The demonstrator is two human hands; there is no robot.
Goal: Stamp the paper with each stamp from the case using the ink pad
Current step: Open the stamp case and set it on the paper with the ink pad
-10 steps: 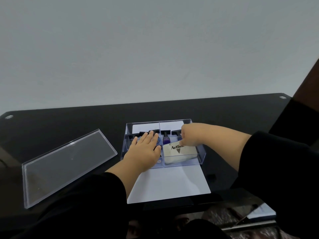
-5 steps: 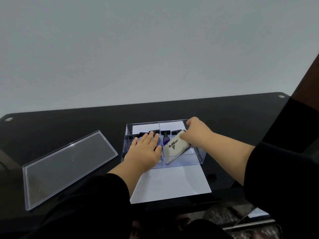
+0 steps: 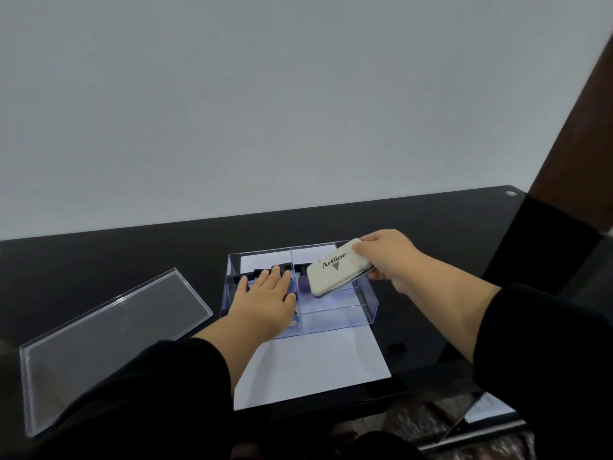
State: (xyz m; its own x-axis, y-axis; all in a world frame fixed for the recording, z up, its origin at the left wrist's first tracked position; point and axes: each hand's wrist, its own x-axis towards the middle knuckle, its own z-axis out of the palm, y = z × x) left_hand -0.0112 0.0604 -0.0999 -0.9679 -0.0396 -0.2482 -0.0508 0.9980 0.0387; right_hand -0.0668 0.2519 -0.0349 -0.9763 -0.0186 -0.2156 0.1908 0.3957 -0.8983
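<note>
While my right hand (image 3: 386, 257) holds its grip on the white ink pad (image 3: 338, 267), fingers curled around its far end, the pad hangs tilted above the right compartment of the clear case (image 3: 366, 302), lifted out and touching nothing else that I can see. The lid of the pad faces up, with "Artline" printed on it, and a dark edge shows along its underside. My left hand (image 3: 265, 298) lies flat over the left compartment, fingers straight and spread, its grip released, resting on top of the case. Just beyond the fingertips I can see black stamps (image 3: 257, 272) standing in a row along the back of the case; how many there are I cannot tell. A purple stain shows at the base of the divider. The case sits on the far end of the white paper (image 3: 315, 366), which lies on the black tabletop (image 3: 132, 247). The clear lid (image 3: 109, 336) of the case lies flat on the tabletop, well to the left.
</note>
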